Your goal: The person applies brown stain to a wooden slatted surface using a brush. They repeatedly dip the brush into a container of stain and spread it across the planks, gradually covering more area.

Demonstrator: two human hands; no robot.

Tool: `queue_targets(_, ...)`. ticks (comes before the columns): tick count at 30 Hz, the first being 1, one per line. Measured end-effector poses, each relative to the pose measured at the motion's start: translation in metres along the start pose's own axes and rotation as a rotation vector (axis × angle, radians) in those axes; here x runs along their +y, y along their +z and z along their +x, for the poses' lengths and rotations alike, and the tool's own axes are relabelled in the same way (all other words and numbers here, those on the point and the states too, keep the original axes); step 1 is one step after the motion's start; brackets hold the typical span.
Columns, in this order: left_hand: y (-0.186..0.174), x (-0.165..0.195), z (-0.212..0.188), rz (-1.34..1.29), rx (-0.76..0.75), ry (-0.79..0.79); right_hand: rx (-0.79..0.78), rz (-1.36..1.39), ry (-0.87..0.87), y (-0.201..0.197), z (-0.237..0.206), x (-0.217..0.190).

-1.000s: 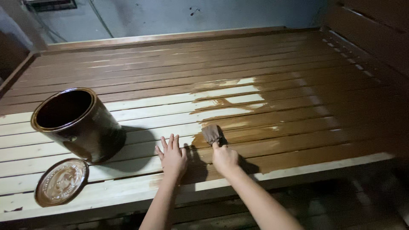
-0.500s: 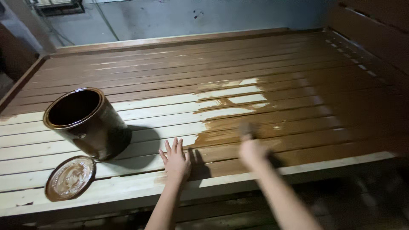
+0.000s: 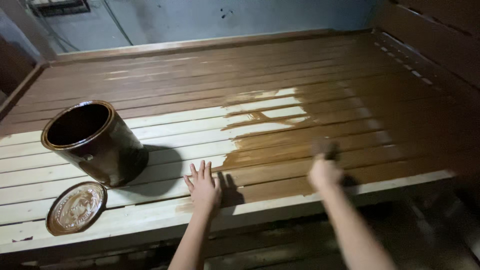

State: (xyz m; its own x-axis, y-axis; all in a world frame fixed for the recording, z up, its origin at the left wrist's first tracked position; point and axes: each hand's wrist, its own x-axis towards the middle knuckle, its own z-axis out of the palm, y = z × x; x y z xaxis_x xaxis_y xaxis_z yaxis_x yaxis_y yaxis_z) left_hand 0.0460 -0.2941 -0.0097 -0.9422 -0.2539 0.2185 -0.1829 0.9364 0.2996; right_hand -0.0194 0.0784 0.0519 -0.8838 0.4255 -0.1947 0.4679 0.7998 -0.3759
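Note:
My left hand (image 3: 204, 185) lies flat with fingers spread on a pale slat near the front edge of a slatted wooden platform (image 3: 165, 135). My right hand (image 3: 324, 172) is blurred with motion and grips a paintbrush (image 3: 324, 148), whose bristles touch a brown-stained slat to the right. Most of the platform is stained dark brown; the front left part is bare pale wood. An open dark paint can (image 3: 95, 141) stands on the bare slats to the left of my left hand.
The can's round lid (image 3: 76, 208) lies flat in front of the can near the platform's front edge. A grey wall (image 3: 225, 20) runs along the back. Dark wooden boards (image 3: 435, 35) rise at the right side.
My right hand has swept the paintbrush to the right along the front slats. My left hand has stayed planted flat on the wood.

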Motion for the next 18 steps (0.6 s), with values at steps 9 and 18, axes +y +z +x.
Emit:
queue_targets(9,0.002,0.038,0.017,-0.034,0.042,0.031,0.052,-0.243,-0.53,0.048,-0.024,-0.007)
queue_targets(18,0.005,0.044,0.015,-0.013,0.066,0.051,0.119,-0.489,-0.253,-0.012,0.075,0.023)
